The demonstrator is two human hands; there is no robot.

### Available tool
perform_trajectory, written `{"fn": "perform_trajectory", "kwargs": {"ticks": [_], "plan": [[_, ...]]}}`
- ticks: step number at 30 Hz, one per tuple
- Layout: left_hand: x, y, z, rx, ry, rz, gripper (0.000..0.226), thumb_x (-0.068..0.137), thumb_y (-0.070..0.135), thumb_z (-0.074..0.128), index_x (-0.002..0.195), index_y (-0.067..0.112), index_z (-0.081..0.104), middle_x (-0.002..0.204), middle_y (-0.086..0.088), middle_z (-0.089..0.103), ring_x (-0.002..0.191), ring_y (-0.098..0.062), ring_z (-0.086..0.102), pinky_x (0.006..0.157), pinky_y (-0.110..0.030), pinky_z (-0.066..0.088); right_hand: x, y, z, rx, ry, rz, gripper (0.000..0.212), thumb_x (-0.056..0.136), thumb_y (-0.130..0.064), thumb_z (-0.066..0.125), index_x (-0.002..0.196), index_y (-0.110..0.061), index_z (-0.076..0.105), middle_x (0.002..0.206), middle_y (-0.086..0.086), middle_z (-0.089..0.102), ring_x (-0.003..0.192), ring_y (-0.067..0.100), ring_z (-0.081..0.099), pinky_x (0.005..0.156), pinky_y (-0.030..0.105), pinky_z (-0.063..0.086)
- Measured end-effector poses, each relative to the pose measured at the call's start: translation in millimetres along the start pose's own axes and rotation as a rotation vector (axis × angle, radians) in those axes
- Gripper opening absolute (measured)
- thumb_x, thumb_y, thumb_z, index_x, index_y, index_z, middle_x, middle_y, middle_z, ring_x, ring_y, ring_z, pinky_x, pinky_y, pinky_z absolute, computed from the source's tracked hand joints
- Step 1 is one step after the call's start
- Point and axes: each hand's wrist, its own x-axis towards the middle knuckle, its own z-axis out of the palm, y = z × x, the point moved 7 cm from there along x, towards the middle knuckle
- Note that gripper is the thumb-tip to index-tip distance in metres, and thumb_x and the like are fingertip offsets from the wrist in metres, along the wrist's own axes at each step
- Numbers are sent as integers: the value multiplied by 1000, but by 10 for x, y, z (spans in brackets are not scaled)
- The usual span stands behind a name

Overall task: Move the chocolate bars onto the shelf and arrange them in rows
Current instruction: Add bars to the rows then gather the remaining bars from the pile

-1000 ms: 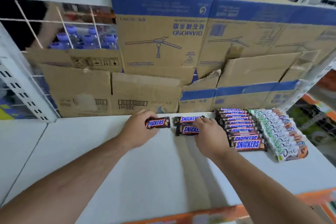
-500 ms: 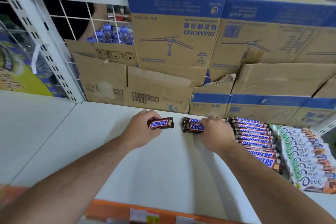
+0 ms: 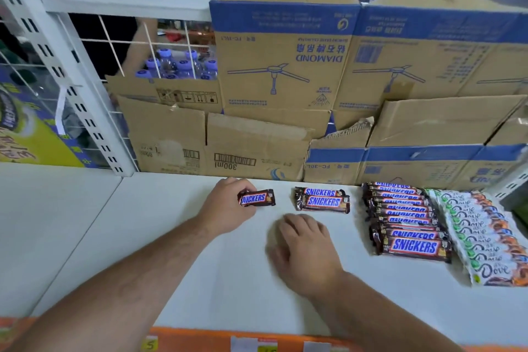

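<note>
My left hand (image 3: 225,208) grips one Snickers bar (image 3: 258,198) by its left end, low over the white shelf (image 3: 171,251). Two more Snickers bars (image 3: 323,199) lie side by side just to its right, touched by neither hand. My right hand (image 3: 305,248) hovers in front of that pair with loosely curled fingers, holding nothing. Further right a row of several Snickers bars (image 3: 408,223) runs from back to front, with a row of Dove bars (image 3: 480,237) beside it.
Flattened cardboard boxes (image 3: 285,80) stand along the back of the shelf. A white slotted upright and wire grid (image 3: 71,88) close the back left, with water bottles (image 3: 180,66) behind. An orange price strip (image 3: 243,343) lines the front edge. A person stands far behind.
My right hand let go of the two Snickers bars and drew back toward me. My left hand still holds its bar. The camera turned left and down.
</note>
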Motion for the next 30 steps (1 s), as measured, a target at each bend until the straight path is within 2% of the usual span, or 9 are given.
{"fn": "perform_trajectory", "kwargs": {"ticks": [2,6,9,12,17,22,26,30], "plan": [[50,-61,23,35,-36,-20,30,67,21,73,94,32,67,92,16,53,93,-7,49,71,-10,34,-54,-18,41,35,6,40,44,84,-53,51,117,-26,58,125,-7,55,118,20,48,99,36,38],[207,-78,57,53,-91,-35,28,66,26,73,93,33,67,90,12,51,88,-10,52,71,-23,41,-43,-1,26,39,14,57,45,84,-55,52,119,-27,57,127,-8,55,120,19,47,101,36,38],[293,-103,83,26,-139,-54,36,62,32,73,97,36,65,94,11,51,90,-12,54,80,-28,47,-44,0,58,34,-7,70,48,85,-57,49,123,-28,55,131,-9,53,124,18,45,104,36,36],[293,-181,82,-22,-154,-39,50,58,41,70,107,33,64,100,13,50,98,-10,52,89,-28,46,-40,16,66,40,-27,91,48,86,-58,47,126,-30,53,133,-11,52,127,16,43,105,37,35],[292,-252,38,-71,-107,-24,29,72,25,74,100,30,68,101,12,50,99,-11,53,91,-30,46,-45,4,67,36,-39,95,48,86,-58,47,126,-33,53,134,-12,51,129,14,40,107,35,33],[308,-248,42,-84,-100,-46,33,72,28,74,105,29,68,103,12,49,98,-10,53,89,-23,46,-44,-4,55,43,-31,102,48,86,-57,48,126,-32,55,135,-12,51,129,13,41,107,32,32],[328,-260,40,-82,-77,-37,28,76,24,71,104,28,69,103,11,49,96,-10,54,84,-20,43,-47,-6,38,54,-12,120,47,85,-56,51,125,-32,56,133,-13,53,128,11,41,107,28,31],[342,-279,55,-72,-51,10,28,75,22,71,102,27,70,100,9,49,96,-13,53,87,-23,44,-39,-8,51,41,-37,122,48,85,-56,51,127,-33,55,134,-14,51,129,10,39,108,26,27]]}}
